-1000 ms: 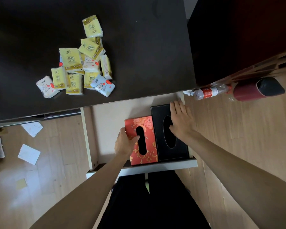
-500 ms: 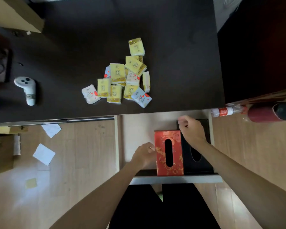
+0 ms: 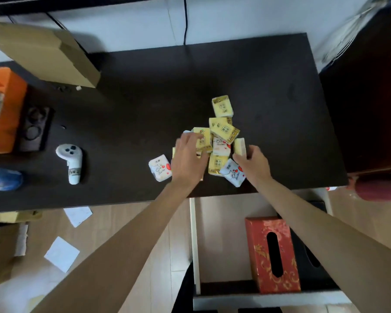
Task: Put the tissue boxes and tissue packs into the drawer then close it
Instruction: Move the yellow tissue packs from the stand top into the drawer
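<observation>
A pile of small yellow and white tissue packs [image 3: 222, 128] lies on the dark table [image 3: 133, 109]. My left hand [image 3: 189, 161] rests over the pile's left side with fingers spread, blurred by motion; a white pack [image 3: 159, 168] lies just left of it. My right hand [image 3: 254, 166] is at the pile's right side, thumb and fingers around an upright yellow pack [image 3: 239, 146]. Below the table edge the drawer [image 3: 194, 245] stands open. A red patterned tissue box [image 3: 272, 254] stands in it. A black tissue box [image 3: 308, 263] beside it is mostly hidden by my right forearm.
A white controller [image 3: 69, 162], a black device [image 3: 33, 129], an orange box [image 3: 2, 109] and a flat cardboard box [image 3: 45, 55] occupy the table's left and back. Paper sheets [image 3: 61, 254] lie on the wooden floor. A dark cabinet [image 3: 366, 98] and a red cylinder [image 3: 375, 188] are at right.
Both hands left the tissue boxes in the drawer and moved up onto the pile of packs. The view tilted upward, showing more of the table and wall.
</observation>
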A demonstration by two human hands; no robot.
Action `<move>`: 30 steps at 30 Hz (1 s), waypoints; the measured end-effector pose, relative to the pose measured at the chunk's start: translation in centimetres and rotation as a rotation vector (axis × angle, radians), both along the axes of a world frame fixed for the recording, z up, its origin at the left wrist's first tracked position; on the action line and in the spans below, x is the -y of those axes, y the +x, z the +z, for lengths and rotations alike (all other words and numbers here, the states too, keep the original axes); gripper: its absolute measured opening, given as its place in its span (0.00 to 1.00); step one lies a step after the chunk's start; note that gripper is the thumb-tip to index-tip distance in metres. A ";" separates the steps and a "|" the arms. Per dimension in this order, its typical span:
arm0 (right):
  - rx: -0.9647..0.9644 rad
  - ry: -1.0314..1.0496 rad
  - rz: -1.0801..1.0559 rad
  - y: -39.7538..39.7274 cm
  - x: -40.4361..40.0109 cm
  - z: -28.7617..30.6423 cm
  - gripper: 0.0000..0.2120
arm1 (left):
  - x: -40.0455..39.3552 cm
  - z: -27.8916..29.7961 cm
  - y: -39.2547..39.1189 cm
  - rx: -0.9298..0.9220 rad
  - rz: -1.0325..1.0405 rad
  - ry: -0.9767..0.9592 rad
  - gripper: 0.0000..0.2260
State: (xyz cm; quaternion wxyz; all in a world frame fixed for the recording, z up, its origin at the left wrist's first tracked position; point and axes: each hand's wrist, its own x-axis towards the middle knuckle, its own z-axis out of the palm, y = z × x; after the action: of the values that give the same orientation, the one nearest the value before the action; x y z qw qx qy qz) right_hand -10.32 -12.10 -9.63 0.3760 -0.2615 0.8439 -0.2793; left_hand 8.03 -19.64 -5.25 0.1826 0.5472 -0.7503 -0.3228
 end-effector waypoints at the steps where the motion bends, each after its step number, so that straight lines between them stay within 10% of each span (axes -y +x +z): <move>1: -0.070 0.028 0.017 0.2 0.2 -0.2 0.20 | 1.4 -0.3 -0.4 0.063 0.025 -0.019 0.20; 12: -0.490 -0.093 -0.018 -3.7 -6.1 2.0 0.20 | 3.4 -0.9 -1.4 -0.122 0.164 0.192 0.27; 17: -0.035 -0.048 -0.215 -5.3 -7.5 0.3 0.23 | -1.9 -0.9 0.0 -0.201 0.092 0.335 0.25; 24: -0.337 -0.051 0.080 -6.5 -9.3 -0.7 0.28 | -7.5 -3.4 1.1 -0.181 0.090 0.502 0.19; 30: -0.493 0.115 0.824 -8.2 -7.4 0.6 0.52 | -10.6 -4.6 1.8 -0.198 0.116 0.545 0.18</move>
State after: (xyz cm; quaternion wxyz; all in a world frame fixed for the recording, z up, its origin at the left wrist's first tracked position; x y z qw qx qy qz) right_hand -18.55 -4.70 -9.01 0.2583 -0.6112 0.7481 0.0105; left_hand 9.83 -9.08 -9.82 0.1195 0.5838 -0.5821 -0.5532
